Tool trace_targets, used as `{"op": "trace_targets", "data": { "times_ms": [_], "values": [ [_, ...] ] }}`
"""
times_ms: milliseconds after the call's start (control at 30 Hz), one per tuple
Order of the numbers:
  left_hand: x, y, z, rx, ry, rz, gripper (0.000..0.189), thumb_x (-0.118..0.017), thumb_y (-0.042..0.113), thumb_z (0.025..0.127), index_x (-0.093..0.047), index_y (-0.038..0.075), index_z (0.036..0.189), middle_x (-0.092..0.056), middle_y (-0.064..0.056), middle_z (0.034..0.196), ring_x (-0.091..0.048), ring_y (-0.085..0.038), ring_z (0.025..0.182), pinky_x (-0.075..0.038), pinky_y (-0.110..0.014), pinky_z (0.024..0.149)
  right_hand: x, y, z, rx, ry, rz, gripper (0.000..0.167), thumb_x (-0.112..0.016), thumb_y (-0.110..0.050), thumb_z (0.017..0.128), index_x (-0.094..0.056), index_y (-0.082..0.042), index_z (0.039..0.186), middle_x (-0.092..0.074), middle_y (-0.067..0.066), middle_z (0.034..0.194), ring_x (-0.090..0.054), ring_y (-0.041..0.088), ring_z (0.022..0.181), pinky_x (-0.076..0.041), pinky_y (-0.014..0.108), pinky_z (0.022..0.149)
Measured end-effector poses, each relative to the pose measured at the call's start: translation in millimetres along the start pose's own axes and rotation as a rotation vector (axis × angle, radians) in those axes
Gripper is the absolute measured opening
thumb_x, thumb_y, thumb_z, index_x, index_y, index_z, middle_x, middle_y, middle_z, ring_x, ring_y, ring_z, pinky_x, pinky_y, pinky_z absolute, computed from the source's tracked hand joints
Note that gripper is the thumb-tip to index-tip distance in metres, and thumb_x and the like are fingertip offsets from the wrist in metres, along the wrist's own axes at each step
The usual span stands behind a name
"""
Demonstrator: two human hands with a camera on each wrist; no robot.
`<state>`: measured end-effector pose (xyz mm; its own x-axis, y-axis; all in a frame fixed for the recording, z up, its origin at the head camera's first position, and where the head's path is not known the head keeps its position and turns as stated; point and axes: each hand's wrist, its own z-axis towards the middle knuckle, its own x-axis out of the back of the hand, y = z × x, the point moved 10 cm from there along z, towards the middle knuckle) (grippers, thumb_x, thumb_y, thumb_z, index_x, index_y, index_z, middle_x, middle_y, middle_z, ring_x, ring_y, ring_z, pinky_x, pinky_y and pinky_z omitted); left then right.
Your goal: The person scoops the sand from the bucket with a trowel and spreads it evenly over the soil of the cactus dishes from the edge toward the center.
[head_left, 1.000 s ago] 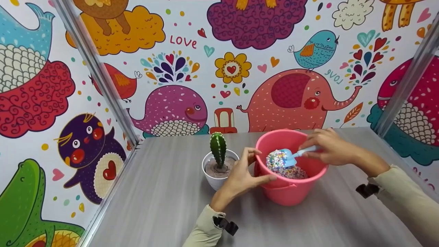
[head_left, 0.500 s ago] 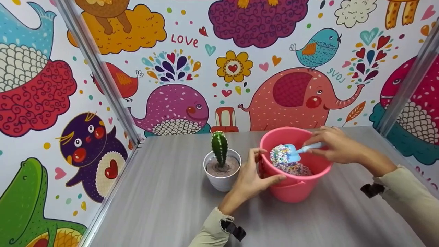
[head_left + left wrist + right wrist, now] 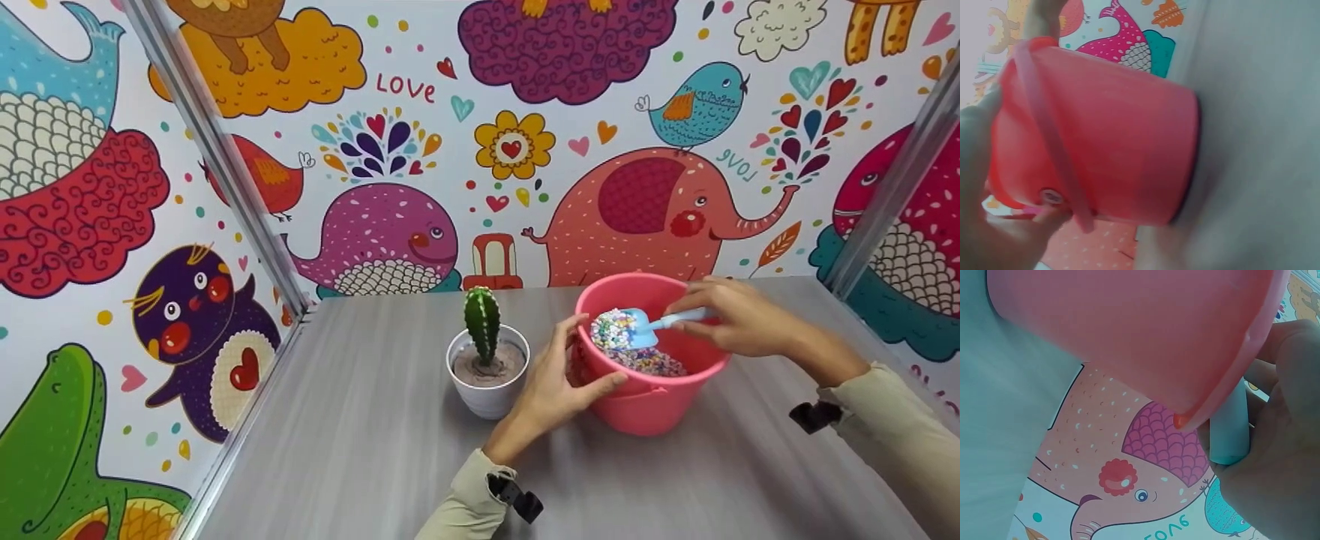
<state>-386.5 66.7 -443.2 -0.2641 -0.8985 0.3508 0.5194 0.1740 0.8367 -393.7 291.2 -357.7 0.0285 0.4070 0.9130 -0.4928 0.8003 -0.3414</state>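
A pink bucket (image 3: 645, 409) stands on the grey table, with multicoloured beads (image 3: 661, 365) at its bottom. My left hand (image 3: 551, 390) grips the bucket's left side near the rim, thumb along the front and fingers round the back. In the left wrist view, the bucket's side and its lowered handle (image 3: 1053, 135) fill the middle. My right hand (image 3: 739, 319) holds the handle of a light blue toy shovel (image 3: 643, 328) over the right rim. The shovel's blade, inside the bucket, carries a heap of pale beads (image 3: 613, 328). In the right wrist view, the shovel's handle end (image 3: 1229, 430) shows in the palm.
A white pot (image 3: 486, 397) with a green cactus (image 3: 482, 322) stands just left of the bucket, close to my left hand. Behind the table rises a wall (image 3: 424, 161) printed with cartoon animals, and side panels flank it left and right.
The bucket has shifted slightly right and back, with my left hand on it. The loaded shovel has moved slightly right and up with my right hand. The cactus pot stays in place.
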Motion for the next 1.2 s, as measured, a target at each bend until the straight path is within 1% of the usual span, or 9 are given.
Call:
{"op": "trace_targets", "data": {
  "times_ms": [133, 200, 333, 500, 667, 800, 967, 1100, 1200],
  "values": [
    [11.0, 10.4, -2.4, 0.005, 0.001, 0.171, 0.103, -0.085, 0.061, 0.087, -0.033, 0.027, 0.169, -0.038, -0.003, 0.174, -0.039, -0.025, 0.162, -0.043, -0.058, 0.125, 1.6, 1.8, -0.4, -0.020, 0.006, 0.024, 0.035, -0.089, -0.025, 0.091, -0.083, -0.017, 0.124, -0.077, 0.005, 0.128, -0.066, 0.029, 0.118, -0.069, 0.040, 0.077],
    [17.5, 17.8, -3.7, -0.014, -0.003, 0.236, 0.103, -0.084, 0.062, 0.089, -0.032, 0.025, 0.170, -0.036, -0.005, 0.176, -0.035, -0.027, 0.164, -0.041, -0.060, 0.125, 2.9, 2.6, -0.2, -0.020, 0.012, 0.036, 0.036, -0.090, -0.024, 0.090, -0.083, -0.017, 0.124, -0.077, 0.004, 0.126, -0.067, 0.027, 0.116, -0.069, 0.038, 0.076],
    [31.5, 35.6, -7.4, -0.095, -0.031, 0.322, 0.093, -0.082, 0.052, 0.095, -0.036, 0.016, 0.168, -0.046, -0.005, 0.171, -0.047, -0.024, 0.157, -0.047, -0.048, 0.123, 5.8, 1.2, 0.5, 0.001, 0.023, 0.039, 0.036, -0.090, -0.021, 0.089, -0.083, -0.016, 0.125, -0.077, 0.001, 0.120, -0.067, 0.023, 0.111, -0.066, 0.028, 0.075],
    [55.6, 52.7, -18.5, -0.182, -0.067, 0.377, 0.074, -0.079, 0.041, 0.100, -0.046, 0.016, 0.162, -0.057, -0.002, 0.162, -0.058, -0.018, 0.148, -0.053, -0.037, 0.118, 9.4, -3.9, 1.6, 0.021, 0.029, 0.046, 0.035, -0.089, -0.022, 0.090, -0.083, -0.016, 0.125, -0.077, -0.001, 0.116, -0.065, 0.021, 0.108, -0.060, 0.018, 0.072],
    [87.0, 62.2, -36.5, -0.307, -0.026, 0.367, 0.054, -0.079, 0.032, 0.101, -0.061, 0.011, 0.148, -0.070, -0.002, 0.147, -0.066, -0.014, 0.136, -0.055, -0.033, 0.116, 15.8, -15.6, 4.0, 0.055, 0.054, 0.023, 0.033, -0.089, -0.026, 0.091, -0.084, -0.020, 0.124, -0.078, -0.004, 0.116, -0.065, 0.018, 0.109, -0.058, 0.018, 0.073],
    [114.5, 55.5, -50.3, -0.348, 0.050, 0.343, 0.040, -0.082, 0.024, 0.099, -0.070, 0.010, 0.135, -0.076, 0.000, 0.129, -0.072, -0.012, 0.119, -0.063, -0.038, 0.103, 18.8, -24.3, 9.4, 0.074, 0.058, 0.028, 0.034, -0.089, -0.026, 0.091, -0.083, -0.020, 0.124, -0.079, -0.005, 0.116, -0.065, 0.017, 0.108, -0.061, 0.024, 0.074],
    [142.2, 35.5, -58.9, -0.327, 0.124, 0.328, 0.022, -0.084, 0.016, 0.097, -0.077, 0.014, 0.117, -0.078, 0.003, 0.109, -0.076, -0.017, 0.100, -0.067, -0.043, 0.083, 17.7, -32.1, 18.2, 0.080, 0.050, 0.018, 0.036, -0.089, -0.028, 0.091, -0.083, -0.020, 0.126, -0.078, -0.005, 0.117, -0.066, 0.016, 0.110, -0.066, 0.045, 0.085],
    [160.3, 15.9, -61.3, -0.272, 0.188, 0.364, 0.020, -0.086, 0.023, 0.095, -0.079, 0.012, 0.110, -0.078, -0.003, 0.105, -0.075, -0.022, 0.097, -0.065, -0.042, 0.085, 11.8, -38.0, 26.7, 0.085, 0.038, 0.014, 0.036, -0.088, -0.031, 0.093, -0.082, -0.020, 0.127, -0.079, -0.005, 0.118, -0.065, 0.017, 0.111, -0.062, 0.031, 0.079],
    [171.7, -2.4, -61.3, -0.181, 0.238, 0.403, 0.039, -0.090, 0.038, 0.091, -0.076, 0.011, 0.116, -0.075, -0.004, 0.113, -0.073, -0.022, 0.107, -0.063, -0.043, 0.097, 6.5, -44.0, 32.9, 0.094, 0.037, 0.020, 0.036, -0.087, -0.031, 0.093, -0.082, -0.020, 0.127, -0.080, -0.004, 0.119, -0.066, 0.019, 0.113, -0.061, 0.032, 0.082]
  ]
}}
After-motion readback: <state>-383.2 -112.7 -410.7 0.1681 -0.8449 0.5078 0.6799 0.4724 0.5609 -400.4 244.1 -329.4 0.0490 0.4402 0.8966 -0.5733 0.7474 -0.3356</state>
